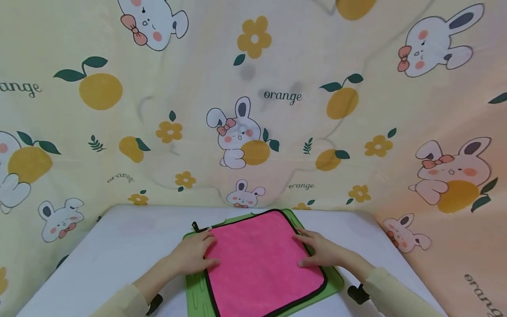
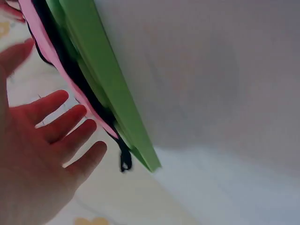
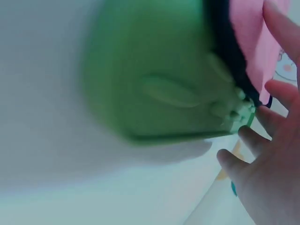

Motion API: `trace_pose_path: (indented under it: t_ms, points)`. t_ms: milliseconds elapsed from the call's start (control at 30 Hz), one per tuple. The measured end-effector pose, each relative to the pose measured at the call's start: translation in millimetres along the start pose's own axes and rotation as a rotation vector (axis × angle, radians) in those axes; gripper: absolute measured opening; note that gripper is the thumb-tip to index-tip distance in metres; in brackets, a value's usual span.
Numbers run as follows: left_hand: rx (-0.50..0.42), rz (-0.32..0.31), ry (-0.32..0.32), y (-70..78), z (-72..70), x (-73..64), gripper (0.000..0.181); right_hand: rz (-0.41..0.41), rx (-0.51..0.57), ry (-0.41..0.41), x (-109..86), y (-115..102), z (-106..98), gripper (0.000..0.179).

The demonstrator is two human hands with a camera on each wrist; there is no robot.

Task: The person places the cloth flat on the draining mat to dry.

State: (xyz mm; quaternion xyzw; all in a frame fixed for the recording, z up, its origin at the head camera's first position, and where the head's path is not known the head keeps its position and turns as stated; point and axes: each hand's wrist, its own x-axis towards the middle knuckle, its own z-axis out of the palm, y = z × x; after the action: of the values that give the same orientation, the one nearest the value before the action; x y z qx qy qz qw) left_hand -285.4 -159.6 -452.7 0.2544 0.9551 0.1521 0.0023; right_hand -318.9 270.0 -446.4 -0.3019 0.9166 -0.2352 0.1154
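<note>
A pink cloth (image 1: pixel 261 264) with black edging lies spread over a green board (image 1: pixel 196 293) with raised shapes on its face. At the cloth's far left corner sticks out a small black loop (image 1: pixel 195 226). My left hand (image 1: pixel 192 254) rests at the left edge of the cloth, thumb and fingers spread over its border. On the opposite side, my right hand (image 1: pixel 322 250) touches the right edge with fingers relaxed. Both wrist views show the fingers loosely extended beside the cloth. Green margins of the board show beyond the cloth at left, far right and near right.
Beneath the board is a white table (image 1: pixel 130 237). A curtain (image 1: pixel 190 88) printed with rabbits, oranges and flowers rises behind the table and along its sides. Dark straps (image 1: pixel 358 294) sit by the wrists, near the light sleeves (image 1: pixel 396 293).
</note>
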Motion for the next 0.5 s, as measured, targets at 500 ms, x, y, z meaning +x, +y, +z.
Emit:
trace_pose_path:
  t_ms: [500]
  points:
    - [-0.033, 0.005, -0.122, -4.6, 3.8, -14.2, 0.098, 0.004, -0.037, 0.089, -37.1, 19, 4, 0.087]
